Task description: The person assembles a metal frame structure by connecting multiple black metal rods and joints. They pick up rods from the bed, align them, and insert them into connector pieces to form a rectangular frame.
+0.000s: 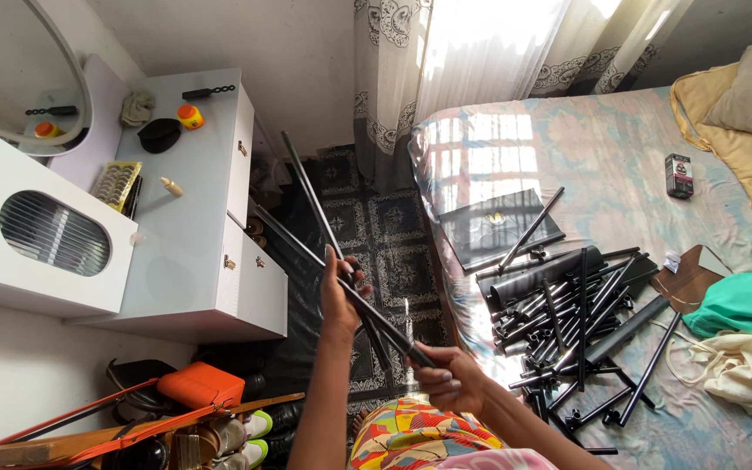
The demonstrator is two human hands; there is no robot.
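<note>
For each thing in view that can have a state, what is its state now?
Left hand: gripping two black rods.
Right hand: gripping one rod's lower end.
Rod pile: loose on bed.
Drawers: closed.
Curtain: drawn, sunlit.

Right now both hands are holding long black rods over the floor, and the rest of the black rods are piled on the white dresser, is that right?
Not quite. The head view shows the left hand and right hand holding long black rods over the floor, but the rest of the black rods are piled on the bed, not on the white dresser.
</note>
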